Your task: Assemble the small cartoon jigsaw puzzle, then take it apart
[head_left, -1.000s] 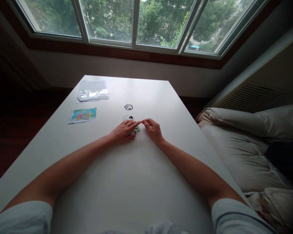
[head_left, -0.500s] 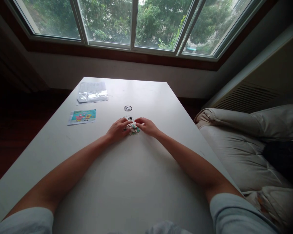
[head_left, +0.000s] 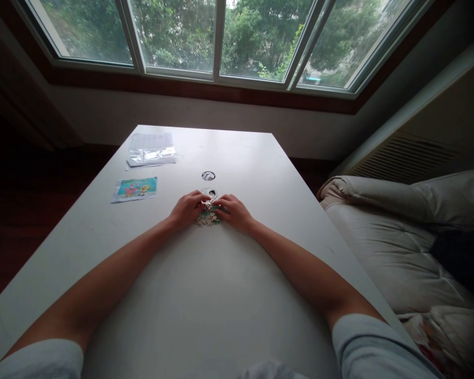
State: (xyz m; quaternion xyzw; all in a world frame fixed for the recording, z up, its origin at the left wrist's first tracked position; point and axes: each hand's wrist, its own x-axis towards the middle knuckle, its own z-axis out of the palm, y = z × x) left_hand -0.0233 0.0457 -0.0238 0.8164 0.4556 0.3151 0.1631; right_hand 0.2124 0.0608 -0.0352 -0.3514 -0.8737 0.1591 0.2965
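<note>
A small heap of jigsaw pieces (head_left: 208, 218) lies in the middle of the white table (head_left: 205, 295). My left hand (head_left: 187, 208) cups the heap from the left, fingers curled onto the pieces. My right hand (head_left: 232, 210) cups it from the right, fingers bent over the pieces. The fingertips of both hands nearly meet above the heap. Part of the heap is hidden under the fingers.
A cartoon picture card (head_left: 135, 188) lies to the left. A clear plastic bag (head_left: 150, 149) rests farther back. Two round cable holes (head_left: 208, 176) sit just beyond my hands. A white cushioned sofa (head_left: 403, 247) runs along the table's right edge. Windows stand behind.
Both hands have closed in round the jigsaw pieces and drawn the heap slightly toward me. Earlier the left hand lay flatter over the pieces and the right was pinched beside it.
</note>
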